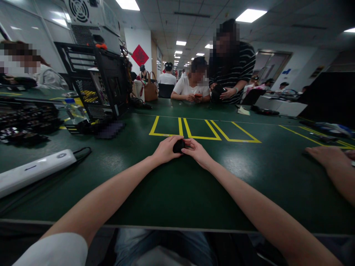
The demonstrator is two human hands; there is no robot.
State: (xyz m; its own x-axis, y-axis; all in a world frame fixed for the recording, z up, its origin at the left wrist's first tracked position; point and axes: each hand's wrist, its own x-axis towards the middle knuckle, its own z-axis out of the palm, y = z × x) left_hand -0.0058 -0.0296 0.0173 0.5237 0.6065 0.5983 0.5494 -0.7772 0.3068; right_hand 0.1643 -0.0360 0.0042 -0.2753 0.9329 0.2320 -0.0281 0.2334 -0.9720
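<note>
A small, dark, rounded object [178, 146] is between my two hands, low over the green table [172, 192], just in front of the yellow taped outlines [194, 137]. My left hand [168, 149] is wrapped round its left side, thumb towards me and fingers behind. On the right, my right hand [196, 150] has its thumb and fingertips closed on the object's right edge. What the object is cannot be made out.
At the left stand an open black computer case [111, 81], a clear bottle [74, 111], dark parts [30, 118] and a white power strip [36, 171] with a cable. Another person's hand [327, 155] rests at the right. Two people are across the table.
</note>
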